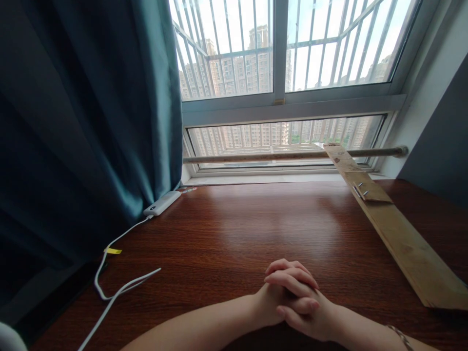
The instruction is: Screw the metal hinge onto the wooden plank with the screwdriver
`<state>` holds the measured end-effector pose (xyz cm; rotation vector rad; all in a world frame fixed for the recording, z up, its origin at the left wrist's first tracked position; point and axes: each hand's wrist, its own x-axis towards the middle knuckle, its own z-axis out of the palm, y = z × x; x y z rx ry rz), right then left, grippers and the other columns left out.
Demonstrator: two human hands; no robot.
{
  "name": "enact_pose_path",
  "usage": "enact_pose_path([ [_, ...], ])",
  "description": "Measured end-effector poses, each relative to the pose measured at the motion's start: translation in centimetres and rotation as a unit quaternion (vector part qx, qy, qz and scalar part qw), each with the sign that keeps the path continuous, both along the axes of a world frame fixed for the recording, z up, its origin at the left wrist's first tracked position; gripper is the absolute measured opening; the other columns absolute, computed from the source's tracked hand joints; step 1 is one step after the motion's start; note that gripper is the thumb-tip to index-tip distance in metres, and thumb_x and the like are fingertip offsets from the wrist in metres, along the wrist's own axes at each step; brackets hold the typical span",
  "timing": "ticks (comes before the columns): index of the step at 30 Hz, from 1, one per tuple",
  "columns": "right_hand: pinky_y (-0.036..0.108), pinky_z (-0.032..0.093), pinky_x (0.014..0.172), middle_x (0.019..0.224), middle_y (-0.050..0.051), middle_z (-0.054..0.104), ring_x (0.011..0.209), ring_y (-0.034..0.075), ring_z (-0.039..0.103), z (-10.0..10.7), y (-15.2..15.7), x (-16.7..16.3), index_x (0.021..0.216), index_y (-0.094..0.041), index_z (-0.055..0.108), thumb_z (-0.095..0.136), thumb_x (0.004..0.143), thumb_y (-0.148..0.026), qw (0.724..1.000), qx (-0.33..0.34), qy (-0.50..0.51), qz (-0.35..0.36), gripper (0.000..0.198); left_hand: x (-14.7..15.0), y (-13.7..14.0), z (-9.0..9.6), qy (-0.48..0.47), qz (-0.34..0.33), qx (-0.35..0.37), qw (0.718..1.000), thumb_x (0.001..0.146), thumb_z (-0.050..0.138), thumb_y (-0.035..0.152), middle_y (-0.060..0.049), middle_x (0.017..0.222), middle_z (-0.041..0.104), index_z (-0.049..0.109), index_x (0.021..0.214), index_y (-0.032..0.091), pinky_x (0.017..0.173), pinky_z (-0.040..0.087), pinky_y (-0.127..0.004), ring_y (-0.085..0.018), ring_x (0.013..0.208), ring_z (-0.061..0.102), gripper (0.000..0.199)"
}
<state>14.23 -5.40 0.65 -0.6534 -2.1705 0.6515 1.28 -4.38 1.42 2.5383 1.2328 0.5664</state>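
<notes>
Near the front edge of the view, my left hand (271, 303) and my right hand (321, 314) are clasped together, their fingers interlaced and closed. No object shows between them, though the palms are hidden. Both rest low over the dark reddish-brown wooden tabletop (219, 229). A thin bracelet (399, 335) circles my right wrist.
A long strip of cardboard (405, 239) leans at the right against a horizontal rail (256, 157), small metal pieces on it. At the left, a white power-bank-like device (163, 203) has a white cable (120, 287) with a yellow tag (114, 251). A blue curtain (153, 97) hangs beside the barred window (280, 48).
</notes>
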Motion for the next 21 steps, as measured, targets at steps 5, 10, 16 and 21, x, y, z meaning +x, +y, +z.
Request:
enact_pose_path([
  [5,0.038,0.044,0.089,0.114,0.008,0.050,0.107,0.022,0.046,0.0,0.0,0.0,0.119,-0.024,0.047,0.055,0.074,-0.022,1.000,0.004,-0.008,-0.006,0.046,-0.1,-0.2,1.8,-0.019,-0.034,-0.056,0.998,0.066,0.064,0.037,0.001,0.075,0.059,0.065,0.092,0.026,0.058,0.044,-0.020,-0.015,0.072,0.054,0.029],
  [10,0.038,0.045,0.089,0.114,0.008,0.050,0.107,0.022,0.046,0.0,0.0,0.0,0.119,-0.025,0.047,0.055,0.073,-0.021,1.000,-0.001,-0.003,-0.003,0.046,0.0,0.0,1.6,0.002,-0.044,-0.033,0.998,0.066,0.065,0.037,0.001,0.071,0.058,0.065,0.091,0.025,0.054,0.042,-0.020,-0.014,0.068,0.053,0.028],
  [16,0.037,0.044,0.090,0.116,0.008,0.048,0.108,0.022,0.045,-0.2,0.1,0.1,0.121,-0.025,0.045,0.055,0.074,-0.021,1.000,-0.003,-0.006,0.011,0.049,0.0,-0.1,1.5,-0.001,-0.054,-0.003,0.999,0.068,0.062,0.040,0.001,0.074,0.059,0.064,0.096,0.026,0.054,0.041,-0.021,-0.014,0.072,0.052,0.032],
  [21,0.037,0.045,0.089,0.115,0.008,0.049,0.108,0.022,0.045,0.2,0.0,0.0,0.120,-0.024,0.045,0.055,0.073,-0.021,1.000,-0.001,-0.003,0.010,0.048,0.1,-0.1,1.6,-0.005,-0.057,0.016,0.998,0.068,0.063,0.039,0.001,0.075,0.059,0.064,0.095,0.026,0.054,0.042,-0.020,-0.014,0.071,0.053,0.030],
])
